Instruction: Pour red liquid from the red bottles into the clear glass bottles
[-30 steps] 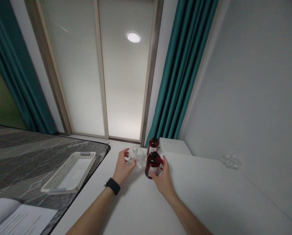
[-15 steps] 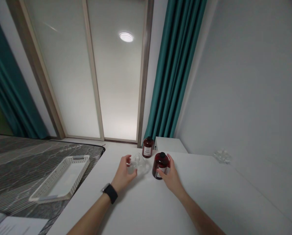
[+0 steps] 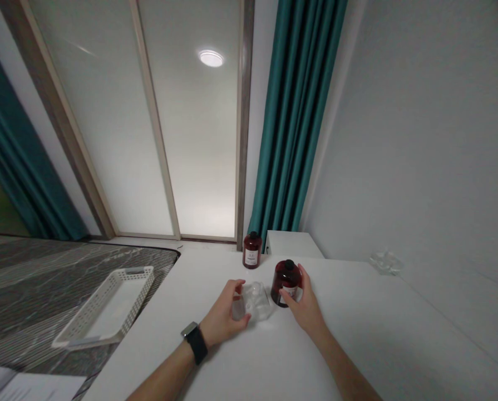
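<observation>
My left hand (image 3: 227,314), with a dark watch on its wrist, curls its thumb and fingers around a clear, squarish, see-through piece (image 3: 257,301) low over the white table. A rounded knob shows on the piece, but its exact kind is unclear. My right hand (image 3: 305,306) grips a dark red bottle (image 3: 285,275) with a black cap and a white label, thumb across the front and fingers along its right side. The bottle stands upright just right of the clear piece. Farther back, a second dark red bottle (image 3: 252,250) stands upright, untouched.
Another clear object (image 3: 386,262) lies at the table's far right, by the wall. A white perforated basket (image 3: 127,314) is on the dark striped surface to the left. Open pages (image 3: 44,388) lie at the lower left. A white cabinet (image 3: 294,244) stands behind the table.
My left hand has brought the clear piece to the right and nearer to me. My right hand and its bottle appear slightly farther right; the view has also shifted a little.
</observation>
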`<state>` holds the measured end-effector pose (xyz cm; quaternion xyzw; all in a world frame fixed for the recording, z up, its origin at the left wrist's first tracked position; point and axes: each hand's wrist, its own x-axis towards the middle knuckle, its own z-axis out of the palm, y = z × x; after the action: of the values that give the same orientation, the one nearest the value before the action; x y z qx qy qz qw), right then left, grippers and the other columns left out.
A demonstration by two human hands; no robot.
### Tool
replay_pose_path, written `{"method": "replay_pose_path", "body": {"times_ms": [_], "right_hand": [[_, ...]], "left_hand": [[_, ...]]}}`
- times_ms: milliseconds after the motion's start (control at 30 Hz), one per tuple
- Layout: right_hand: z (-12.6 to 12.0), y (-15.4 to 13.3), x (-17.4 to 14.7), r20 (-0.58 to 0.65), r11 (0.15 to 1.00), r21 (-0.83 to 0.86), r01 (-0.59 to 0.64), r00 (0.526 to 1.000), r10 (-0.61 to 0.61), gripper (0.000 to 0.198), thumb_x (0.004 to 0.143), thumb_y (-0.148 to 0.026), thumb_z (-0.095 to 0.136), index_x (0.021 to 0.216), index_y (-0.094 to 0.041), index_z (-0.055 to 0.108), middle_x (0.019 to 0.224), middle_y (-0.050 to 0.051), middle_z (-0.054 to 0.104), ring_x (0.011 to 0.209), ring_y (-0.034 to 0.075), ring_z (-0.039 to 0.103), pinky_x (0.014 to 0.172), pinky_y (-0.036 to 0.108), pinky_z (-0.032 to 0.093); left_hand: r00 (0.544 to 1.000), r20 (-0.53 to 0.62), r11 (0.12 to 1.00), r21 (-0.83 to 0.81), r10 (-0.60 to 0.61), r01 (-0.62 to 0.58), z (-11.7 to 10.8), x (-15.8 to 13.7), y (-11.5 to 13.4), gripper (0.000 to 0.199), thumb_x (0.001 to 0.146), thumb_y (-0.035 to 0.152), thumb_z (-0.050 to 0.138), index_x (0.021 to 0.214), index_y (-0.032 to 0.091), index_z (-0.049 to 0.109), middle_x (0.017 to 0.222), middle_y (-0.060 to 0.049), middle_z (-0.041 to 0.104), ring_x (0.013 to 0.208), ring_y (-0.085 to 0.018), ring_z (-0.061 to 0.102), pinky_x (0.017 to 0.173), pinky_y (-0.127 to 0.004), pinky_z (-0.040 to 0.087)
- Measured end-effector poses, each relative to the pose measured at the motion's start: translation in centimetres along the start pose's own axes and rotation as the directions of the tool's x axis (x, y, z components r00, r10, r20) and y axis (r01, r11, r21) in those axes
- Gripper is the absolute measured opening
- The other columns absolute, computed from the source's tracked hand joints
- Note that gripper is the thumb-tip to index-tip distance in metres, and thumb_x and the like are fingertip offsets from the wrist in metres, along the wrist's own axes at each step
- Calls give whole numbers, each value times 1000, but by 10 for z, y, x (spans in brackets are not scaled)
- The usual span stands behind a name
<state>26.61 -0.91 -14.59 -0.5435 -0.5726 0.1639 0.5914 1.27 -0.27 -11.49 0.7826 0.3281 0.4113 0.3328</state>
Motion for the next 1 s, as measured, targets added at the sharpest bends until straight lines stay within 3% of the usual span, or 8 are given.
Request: {"method": "replay_pose_path", "body": {"times_ms": [367,500,600,700,767,867,1000], "right_hand": [[0,-3,-2,43,999,8,-41,998,41,81,80,-33,68,149,-21,26,141,16,50,120,29,57,102,51,46],[-6,-24,-6,-95,978,-180,108,987,-127,72,83,-32,64,146,-18,32,145,18,42,133,34,40,107,59,38],[-8,-53,-15,-190,929,-277,247,933,-305,53,88,-28,57,139,-20,42,134,17,50,126,34,45,104,60,39],[-3,-74,-28,-59,863,-267,430,886,-460,38,90,-18,51,127,-24,54,115,12,60,109,29,56,93,51,47],[3,-80,-35,66,838,-247,487,871,-487,36,88,-16,53,123,-26,57,109,9,62,103,27,58,90,47,49],[11,-79,-40,167,841,-234,487,873,-459,39,85,-21,60,124,-25,57,110,9,62,102,28,58,90,47,48],[14,-76,-40,181,868,-241,434,899,-399,39,86,-26,60,125,-24,55,111,10,60,102,29,57,89,47,47]], "left_hand": [[999,47,999,39,27,-29,-2,1,-4,68,71,10,68,133,21,43,122,-11,55,114,-27,56,100,-50,49],[999,53,998,70,0,-4,-4,2,-2,67,70,12,72,132,18,47,126,-13,57,115,-29,56,104,-53,44],[998,22,997,59,-51,50,-3,3,1,61,68,15,77,124,17,52,119,-12,61,110,-30,59,101,-52,46],[999,40,997,75,-29,26,-2,3,7,58,66,16,79,118,19,54,111,-9,62,104,-28,60,96,-48,49],[999,28,990,134,36,-40,-2,2,12,60,65,18,81,118,19,52,110,-9,60,103,-28,59,93,-46,51],[985,-33,946,285,168,-152,-2,0,18,64,68,23,80,124,21,50,115,-11,57,107,-30,56,92,-47,51],[943,-33,824,498,332,-272,1,0,19,61,78,28,75,131,21,47,116,-14,58,105,-31,57,90,-48,52]]}}
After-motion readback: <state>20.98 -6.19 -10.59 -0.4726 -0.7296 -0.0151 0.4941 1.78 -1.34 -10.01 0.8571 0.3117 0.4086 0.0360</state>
